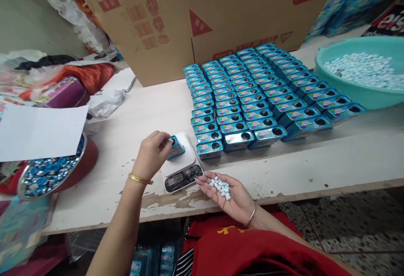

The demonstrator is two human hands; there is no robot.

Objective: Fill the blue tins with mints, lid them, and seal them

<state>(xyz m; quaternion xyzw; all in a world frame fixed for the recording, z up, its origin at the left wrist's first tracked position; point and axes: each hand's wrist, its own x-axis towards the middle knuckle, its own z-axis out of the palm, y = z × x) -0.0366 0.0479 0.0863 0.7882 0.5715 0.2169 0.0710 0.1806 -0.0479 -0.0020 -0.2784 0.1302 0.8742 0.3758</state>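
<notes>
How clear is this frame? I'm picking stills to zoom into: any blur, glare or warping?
Head view: the scale display is too blurred to read, tin rows fan outward from lens distortion, light is soft and even with faint shadows, no strong glare; tablets in the right hand stay distinct.

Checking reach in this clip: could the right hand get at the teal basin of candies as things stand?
Probably yes: the right hand lies palm up with candies in it, and the basin sits on the same side, with only bare table between.

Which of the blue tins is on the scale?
The single blue tin under the left hand, standing on the white scale. All the other tins stand in rows on the table.
</notes>
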